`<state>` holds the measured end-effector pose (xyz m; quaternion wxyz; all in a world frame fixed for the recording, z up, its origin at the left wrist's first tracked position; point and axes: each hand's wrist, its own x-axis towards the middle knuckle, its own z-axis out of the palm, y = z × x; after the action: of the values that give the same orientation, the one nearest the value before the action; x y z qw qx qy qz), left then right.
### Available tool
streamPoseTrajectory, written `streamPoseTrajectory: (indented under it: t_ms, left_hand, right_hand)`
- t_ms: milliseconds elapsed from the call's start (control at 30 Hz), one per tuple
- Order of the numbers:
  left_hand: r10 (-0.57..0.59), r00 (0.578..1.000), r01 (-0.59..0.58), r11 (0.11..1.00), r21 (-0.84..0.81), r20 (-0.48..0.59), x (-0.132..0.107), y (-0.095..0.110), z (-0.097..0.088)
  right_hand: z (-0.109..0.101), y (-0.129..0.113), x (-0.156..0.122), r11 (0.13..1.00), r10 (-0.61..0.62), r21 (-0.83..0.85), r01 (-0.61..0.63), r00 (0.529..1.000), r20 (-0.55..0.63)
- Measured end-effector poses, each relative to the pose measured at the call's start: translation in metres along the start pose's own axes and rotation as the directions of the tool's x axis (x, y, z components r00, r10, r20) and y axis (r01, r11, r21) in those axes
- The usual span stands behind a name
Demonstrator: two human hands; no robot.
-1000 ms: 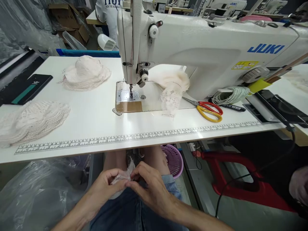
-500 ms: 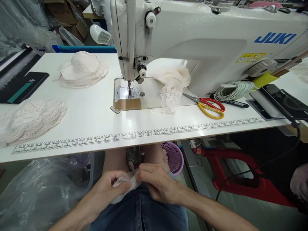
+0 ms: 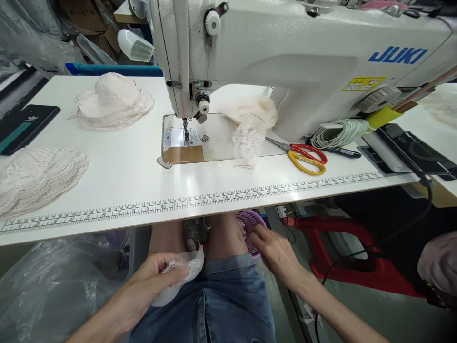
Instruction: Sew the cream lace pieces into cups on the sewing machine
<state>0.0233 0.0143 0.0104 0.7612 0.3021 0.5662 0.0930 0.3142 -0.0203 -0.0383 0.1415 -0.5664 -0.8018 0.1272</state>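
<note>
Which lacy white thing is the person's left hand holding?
The lacy piece pinched in the left hand, below the table's front edge. The loose lace near the scissors, front pile and back pile aren't held.

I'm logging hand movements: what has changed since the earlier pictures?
The right hand has come away from the lace piece and moved right, toward the basket; I can't tell whether it holds anything. The left hand still holds the lace piece. The scissors and sewing machine stayed put.
</note>
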Motion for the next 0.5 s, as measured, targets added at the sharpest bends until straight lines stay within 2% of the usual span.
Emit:
streamPoseTrajectory:
  t_ms: [33,100,167,233,367,500]
  left_hand:
    - [0.000,1.000,0.000,1.000,-0.002,0.006,0.000,0.000,0.002]
    - [0.013,0.999,-0.013,1.000,-0.003,0.035,0.000,0.001,0.005]
    - [0.023,0.998,-0.023,1.000,-0.012,0.055,-0.001,0.001,0.008]
    - [0.023,0.999,-0.022,1.000,-0.018,0.048,-0.003,0.000,0.011]
    - [0.054,0.995,-0.053,0.999,-0.013,0.084,-0.004,-0.001,0.014]
    - [0.064,0.993,-0.063,0.998,-0.013,0.102,-0.002,-0.001,0.019]
  right_hand:
    - [-0.003,-0.012,0.002,0.992,-0.041,0.116,0.042,0.999,-0.015]
    - [-0.010,-0.040,0.009,0.889,-0.131,0.438,0.133,0.991,-0.034]
    - [-0.014,-0.064,0.018,0.784,-0.201,0.585,0.209,0.976,-0.079]
    - [-0.014,-0.078,0.025,0.759,-0.239,0.603,0.244,0.967,-0.091]
    - [-0.005,-0.083,0.029,0.827,-0.283,0.483,0.287,0.956,-0.082]
    - [-0.002,-0.084,0.029,0.872,-0.314,0.388,0.299,0.949,-0.026]
